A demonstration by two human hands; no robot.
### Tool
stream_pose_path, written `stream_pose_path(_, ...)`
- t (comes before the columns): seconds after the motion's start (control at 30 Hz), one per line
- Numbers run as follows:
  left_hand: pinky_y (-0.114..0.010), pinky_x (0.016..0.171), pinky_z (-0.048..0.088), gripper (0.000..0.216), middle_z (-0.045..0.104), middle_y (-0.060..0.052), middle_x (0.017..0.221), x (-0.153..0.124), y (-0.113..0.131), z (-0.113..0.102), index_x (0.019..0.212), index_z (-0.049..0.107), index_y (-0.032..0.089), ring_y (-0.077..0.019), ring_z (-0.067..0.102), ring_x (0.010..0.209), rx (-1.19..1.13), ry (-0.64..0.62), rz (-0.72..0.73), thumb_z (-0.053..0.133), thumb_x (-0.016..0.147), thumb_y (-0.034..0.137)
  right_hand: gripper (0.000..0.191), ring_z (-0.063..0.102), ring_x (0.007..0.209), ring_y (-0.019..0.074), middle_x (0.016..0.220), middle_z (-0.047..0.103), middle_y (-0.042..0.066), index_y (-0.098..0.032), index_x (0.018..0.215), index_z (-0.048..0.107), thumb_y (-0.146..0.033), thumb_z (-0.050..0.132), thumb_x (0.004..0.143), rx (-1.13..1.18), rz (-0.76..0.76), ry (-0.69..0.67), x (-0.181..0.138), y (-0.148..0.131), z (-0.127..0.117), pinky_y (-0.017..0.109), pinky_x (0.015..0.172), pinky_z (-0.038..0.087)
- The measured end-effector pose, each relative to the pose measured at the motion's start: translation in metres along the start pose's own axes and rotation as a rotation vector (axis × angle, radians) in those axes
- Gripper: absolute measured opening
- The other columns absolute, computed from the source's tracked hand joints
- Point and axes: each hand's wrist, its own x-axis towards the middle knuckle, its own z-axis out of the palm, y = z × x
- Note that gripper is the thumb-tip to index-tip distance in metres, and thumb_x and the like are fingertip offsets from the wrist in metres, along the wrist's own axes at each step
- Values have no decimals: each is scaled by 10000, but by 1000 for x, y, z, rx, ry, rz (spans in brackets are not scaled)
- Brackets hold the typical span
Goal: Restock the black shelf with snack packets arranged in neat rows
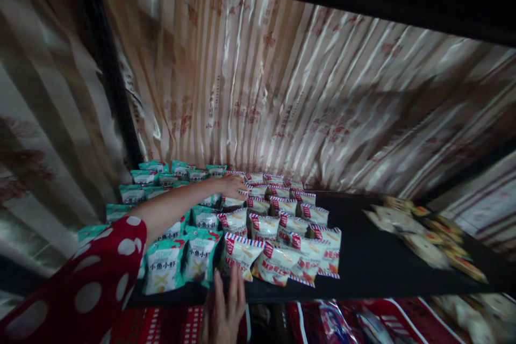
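Note:
My left hand (233, 187), at the end of a bare forearm with a red polka-dot sleeve, reaches over the rows to the back of the shelf. Its fingers lie over the white snack bags (235, 202) there, blurred and slightly bent. Low in front, my right hand (226, 306) has its fingers stretched upward, the tips at the lower edge of a front white snack bag (242, 252) with a red label and striped top. To the left stand rows of teal snack bags (164, 266), partly covered by my forearm.
A black shelf (355, 247) carries the bags. Several flat yellowish packets (433, 234) lie in a loose pile at the right. Red baskets (387, 314) with packets are below the front edge. A striped, shiny curtain (250, 86) hangs behind, beside a dark post (107, 59).

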Motion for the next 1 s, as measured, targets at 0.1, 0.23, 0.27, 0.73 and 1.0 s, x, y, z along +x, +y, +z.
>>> stream_pose_path(0.1,-398,1039,296,419,531,-24,1330,-8,-2,2,1140,617,323,-248,445,1240,16,-69,-18,576,781,535,612,303,1335,380,1518,216,135,-261,1455,216,-185,442,892,-57,86,43,1,25,-10,575,897,442)
stream_pose_path(0.23,-395,1009,329,436,556,-50,1293,-14,-4,5,1188,587,301,-252,499,1181,36,-93,-52,549,807,511,578,323,1322,347,1498,246,171,-224,1453,220,-269,435,918,-26,134,-31,9,43,-7,535,912,449)
stream_pose_path(0.27,-382,1003,334,434,562,-50,1281,-15,-4,5,1186,588,298,-248,505,1170,41,-92,-54,550,807,505,565,331,1318,338,1488,265,172,-226,1450,231,-276,429,923,-18,151,-56,11,44,-3,525,917,450)
stream_pose_path(0.73,-345,975,368,541,526,-91,1320,-17,-2,-4,1270,502,230,-257,482,1203,25,-159,-55,530,805,505,581,272,1362,333,1497,263,160,-214,1448,227,-368,414,920,143,301,-61,27,35,3,566,992,385)
stream_pose_path(1.0,-361,1044,293,524,420,-90,1430,-8,6,0,1306,459,235,-240,401,1294,9,-153,-71,369,890,541,708,351,1321,353,1442,346,225,-120,1455,179,-457,441,890,185,411,-100,19,44,28,542,979,410)
